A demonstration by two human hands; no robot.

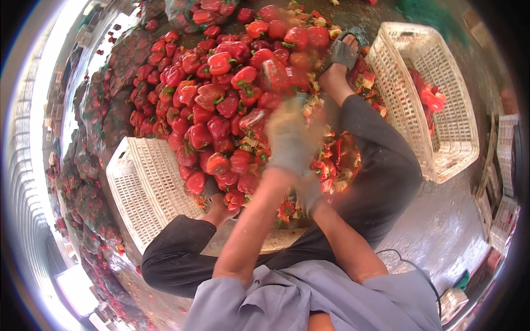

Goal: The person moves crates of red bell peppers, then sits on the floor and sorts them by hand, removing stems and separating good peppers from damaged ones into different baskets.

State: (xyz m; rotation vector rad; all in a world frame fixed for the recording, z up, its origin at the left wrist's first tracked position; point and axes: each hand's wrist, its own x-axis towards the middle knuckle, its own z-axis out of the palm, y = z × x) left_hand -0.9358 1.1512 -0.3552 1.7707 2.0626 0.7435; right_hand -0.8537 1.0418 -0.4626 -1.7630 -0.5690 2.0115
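My left hand, in a grey and yellowish work glove, is stretched over the heap and blurred by motion. It hides the peppers under it, and its fingers cannot be made out. My right hand, gloved too, sits lower, close behind the left wrist and partly covered by it. What it holds, if anything, is unclear. A large heap of red bell peppers spreads ahead and to the left of my hands. Cut red pepper pieces and pale cores lie between my legs, right beside my right hand.
At my left leg stands a white perforated plastic crate. Another white crate at the right holds a few red pepper pieces. Filled mesh sacks line the far left. My sandalled foot borders the heap.
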